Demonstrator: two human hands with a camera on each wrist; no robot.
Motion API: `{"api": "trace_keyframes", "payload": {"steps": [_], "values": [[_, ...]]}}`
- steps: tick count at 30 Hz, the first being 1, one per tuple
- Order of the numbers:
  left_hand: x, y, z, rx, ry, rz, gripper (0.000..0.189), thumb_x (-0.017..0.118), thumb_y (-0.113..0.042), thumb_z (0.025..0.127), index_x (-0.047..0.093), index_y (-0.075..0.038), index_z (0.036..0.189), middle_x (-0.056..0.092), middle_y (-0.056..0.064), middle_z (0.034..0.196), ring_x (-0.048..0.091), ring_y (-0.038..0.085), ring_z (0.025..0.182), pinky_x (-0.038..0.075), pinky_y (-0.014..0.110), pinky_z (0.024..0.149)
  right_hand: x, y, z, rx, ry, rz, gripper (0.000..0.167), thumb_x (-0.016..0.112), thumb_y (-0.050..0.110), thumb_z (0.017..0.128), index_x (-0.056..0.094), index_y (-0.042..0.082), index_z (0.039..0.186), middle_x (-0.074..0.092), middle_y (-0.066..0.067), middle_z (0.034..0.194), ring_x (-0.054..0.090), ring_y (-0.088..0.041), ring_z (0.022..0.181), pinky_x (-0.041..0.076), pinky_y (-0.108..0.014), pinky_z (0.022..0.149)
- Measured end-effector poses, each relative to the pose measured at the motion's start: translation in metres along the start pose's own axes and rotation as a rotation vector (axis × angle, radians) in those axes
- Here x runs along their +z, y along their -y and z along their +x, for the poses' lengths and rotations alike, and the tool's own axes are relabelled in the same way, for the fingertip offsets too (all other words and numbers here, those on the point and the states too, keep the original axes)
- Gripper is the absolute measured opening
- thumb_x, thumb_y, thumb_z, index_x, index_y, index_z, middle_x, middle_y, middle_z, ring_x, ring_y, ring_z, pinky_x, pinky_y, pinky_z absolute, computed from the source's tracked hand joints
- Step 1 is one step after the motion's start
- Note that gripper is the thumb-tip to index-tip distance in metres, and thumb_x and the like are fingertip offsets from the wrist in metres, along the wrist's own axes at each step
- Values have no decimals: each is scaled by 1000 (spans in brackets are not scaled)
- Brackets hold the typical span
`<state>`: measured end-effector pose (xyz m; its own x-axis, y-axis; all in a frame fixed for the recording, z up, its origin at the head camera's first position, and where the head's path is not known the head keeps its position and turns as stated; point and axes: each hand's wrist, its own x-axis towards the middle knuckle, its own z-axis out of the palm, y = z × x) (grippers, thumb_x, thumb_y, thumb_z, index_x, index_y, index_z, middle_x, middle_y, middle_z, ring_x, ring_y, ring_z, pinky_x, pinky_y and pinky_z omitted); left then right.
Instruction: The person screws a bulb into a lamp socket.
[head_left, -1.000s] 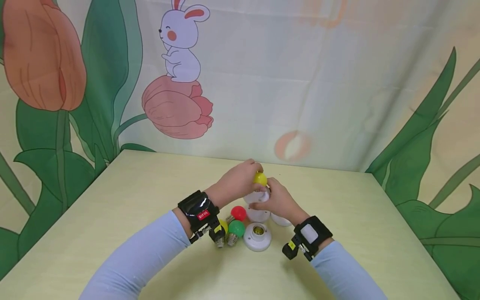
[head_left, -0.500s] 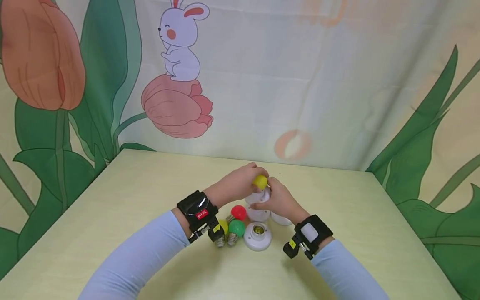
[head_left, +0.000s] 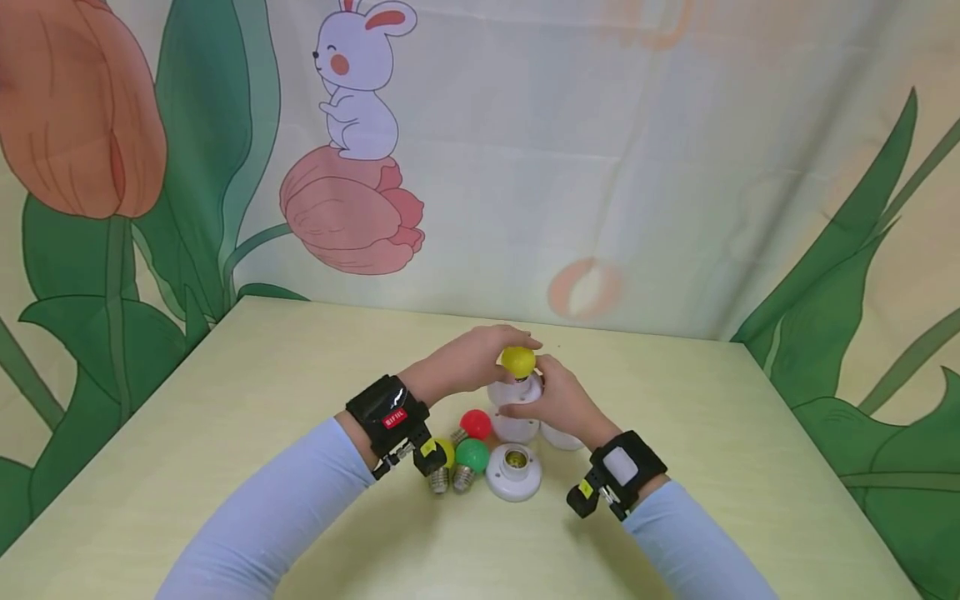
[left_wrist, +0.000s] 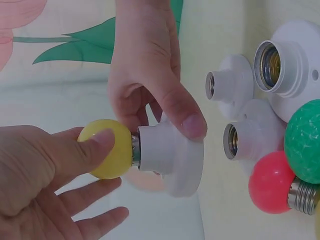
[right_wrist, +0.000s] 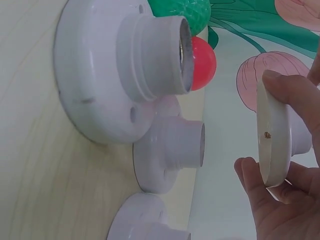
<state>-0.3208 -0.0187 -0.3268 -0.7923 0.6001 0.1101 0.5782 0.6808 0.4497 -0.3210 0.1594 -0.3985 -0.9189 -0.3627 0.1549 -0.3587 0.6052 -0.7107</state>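
My left hand [left_wrist: 55, 170] has its thumb on the near side of a yellow light bulb [left_wrist: 107, 150], with the index finger partly hidden behind it. The other fingers stretch out beneath. The bulb's metal screw base is partly inside a white lamp socket [left_wrist: 175, 160]; some thread still shows. My right hand [right_wrist: 292, 190] grips this socket by its round base, thumb on one side and fingers on the other. In the head view both hands meet above the far part of the table, and the yellow bulb sits upright on top of the socket.
A red bulb [head_left: 476, 424], a green bulb [head_left: 472, 455] and another yellow bulb [head_left: 447, 451] lie left of an upright white socket [head_left: 514, 472]. Two more sockets, one of them this socket [right_wrist: 167, 150], stand behind it. A printed curtain [head_left: 660, 167] hangs behind the table [head_left: 675, 400].
My left hand's fingers have loosened and straightened over the yellow bulb, uncovering more of it. The right hand and the socket have stayed nearly still.
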Motion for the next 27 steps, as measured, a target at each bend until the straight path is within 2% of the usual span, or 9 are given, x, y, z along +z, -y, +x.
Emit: {"api": "trace_keyframes", "payload": {"steps": [2, 5, 8, 12, 15, 19, 21, 24, 27], "values": [[-1, 0, -1, 23, -6, 12, 52, 70, -1, 86, 57, -16, 135, 56, 4, 138, 52, 22, 125, 46, 32, 103, 0, 0, 0, 5, 2, 2, 70, 85, 31, 73, 50, 14, 130, 57, -4, 125, 57, -22, 111, 49, -41, 96], [-1, -2, -1, 12, -25, 28, 47, 70, -2, 87, 59, -13, 132, 60, 4, 130, 56, 20, 116, 48, 29, 99, 1, -1, 0, 9, 2, -2, 70, 86, 31, 72, 50, 14, 130, 56, -4, 124, 57, -22, 111, 49, -41, 97], [1, -5, -1, -21, -51, 64, 43, 73, -15, 87, 60, -9, 127, 60, 5, 119, 58, 18, 102, 52, 25, 89, 1, -2, 0, 17, 3, -3, 66, 86, 32, 72, 52, 14, 126, 56, -4, 118, 57, -21, 106, 51, -39, 93], [3, -6, -2, -53, -87, 127, 51, 76, -36, 83, 58, -7, 121, 57, 7, 107, 56, 17, 88, 53, 20, 74, 1, -2, 1, 10, 6, -5, 60, 86, 33, 72, 55, 15, 120, 55, -4, 111, 56, -20, 99, 51, -37, 88], [3, -4, -2, -48, -82, 101, 56, 77, -37, 81, 57, -9, 125, 56, 9, 113, 57, 19, 92, 54, 22, 76, 1, -1, 0, -3, 9, -4, 60, 86, 32, 72, 55, 15, 121, 56, -4, 111, 56, -19, 100, 51, -37, 89], [2, -1, -2, -3, -31, 11, 55, 76, -19, 84, 55, -16, 135, 52, 8, 138, 53, 22, 121, 50, 30, 96, 0, 0, -1, 6, 6, -5, 65, 85, 33, 73, 52, 13, 125, 57, -4, 120, 57, -21, 106, 51, -40, 93], [0, 0, -1, 24, -9, -10, 54, 73, -9, 86, 56, -18, 136, 50, 5, 142, 48, 22, 130, 46, 32, 103, 0, 0, -1, 17, 3, -8, 69, 85, 34, 72, 50, 13, 129, 56, -4, 125, 57, -22, 110, 50, -42, 96], [-1, 0, -1, 43, -1, -14, 49, 69, -2, 87, 59, -16, 133, 56, 3, 137, 51, 21, 128, 45, 33, 104, 0, 0, -1, 25, 2, -10, 74, 85, 34, 72, 48, 13, 132, 55, -4, 130, 56, -23, 115, 48, -43, 98], [-1, -2, -1, 33, -13, 4, 45, 70, -4, 87, 61, -14, 130, 60, 4, 129, 56, 20, 117, 49, 30, 99, 0, -1, 0, 24, 3, -9, 73, 86, 35, 72, 49, 14, 132, 56, -3, 128, 56, -22, 113, 49, -42, 97]]}}
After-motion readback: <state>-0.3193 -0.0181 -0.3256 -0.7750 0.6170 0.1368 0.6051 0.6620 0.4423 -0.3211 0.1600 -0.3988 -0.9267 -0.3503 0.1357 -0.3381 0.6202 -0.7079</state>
